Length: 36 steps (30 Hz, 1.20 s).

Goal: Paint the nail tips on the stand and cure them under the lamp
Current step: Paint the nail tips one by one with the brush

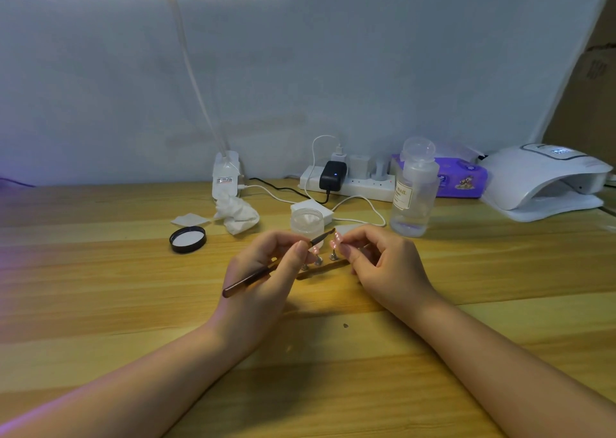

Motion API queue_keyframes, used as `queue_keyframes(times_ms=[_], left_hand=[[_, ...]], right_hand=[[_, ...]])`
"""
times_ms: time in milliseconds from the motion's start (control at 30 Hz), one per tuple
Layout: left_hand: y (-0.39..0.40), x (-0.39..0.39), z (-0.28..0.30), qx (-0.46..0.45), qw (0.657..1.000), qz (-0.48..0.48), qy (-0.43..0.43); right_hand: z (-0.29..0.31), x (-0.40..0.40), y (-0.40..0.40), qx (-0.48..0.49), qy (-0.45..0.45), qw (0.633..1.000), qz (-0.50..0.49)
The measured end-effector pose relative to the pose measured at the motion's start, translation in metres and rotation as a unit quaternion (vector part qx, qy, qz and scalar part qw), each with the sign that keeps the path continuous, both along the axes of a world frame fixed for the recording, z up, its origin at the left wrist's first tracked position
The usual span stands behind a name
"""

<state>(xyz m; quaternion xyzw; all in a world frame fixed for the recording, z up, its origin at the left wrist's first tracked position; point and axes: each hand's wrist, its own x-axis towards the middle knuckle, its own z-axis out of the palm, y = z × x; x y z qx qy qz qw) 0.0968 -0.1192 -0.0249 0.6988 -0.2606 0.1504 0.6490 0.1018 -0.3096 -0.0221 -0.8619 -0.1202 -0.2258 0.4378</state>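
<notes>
While the nail tips (336, 239) sat on their pegs on the stand (325, 266), the left hand (266, 271) pinched a thin dark brush (276, 267) between thumb and forefinger, other fingers curled under the handle. Brush tip pointed up-right, ending just beside the pink tip nearest the right fingers; contact couldn't be confirmed. Handle end stuck out past the left palm, toward the person.

Right hand (383, 264) had thumb and forefinger pressed together on the tip at the stand's right end, remaining fingers curled loosely. Stand lay on the wooden table (100, 287), between both hands, partly hidden by the fingers.

Just beyond the fingertips: small frosted jar (307, 221), open, something white inside. Its black lid (188, 239) lay inside-up, well left of the left hand. Crumpled tissue (237, 214) behind that lid. Clear pump bottle (414, 191) beyond the right fingers, a low level of clear liquid in it. Further out right, white curing lamp (546, 181), opening facing the person, contents not visible. Purple tissue pack (460, 177) and power strip (350, 181) at the back wall.
</notes>
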Motion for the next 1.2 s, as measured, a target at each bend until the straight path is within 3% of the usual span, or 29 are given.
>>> queue_keyframes(times_ms=[267, 1200], left_hand=[[0.0018, -0.0004, -0.0011, 0.001, 0.999, -0.040, -0.004], [0.0025, -0.0006, 0.0002, 0.024, 1.000, -0.014, 0.003]], right_hand=[[0.0000, -0.0001, 0.0006, 0.024, -0.002, 1.000, -0.006], [-0.0016, 0.0017, -0.0003, -0.012, -0.030, 0.999, -0.019]])
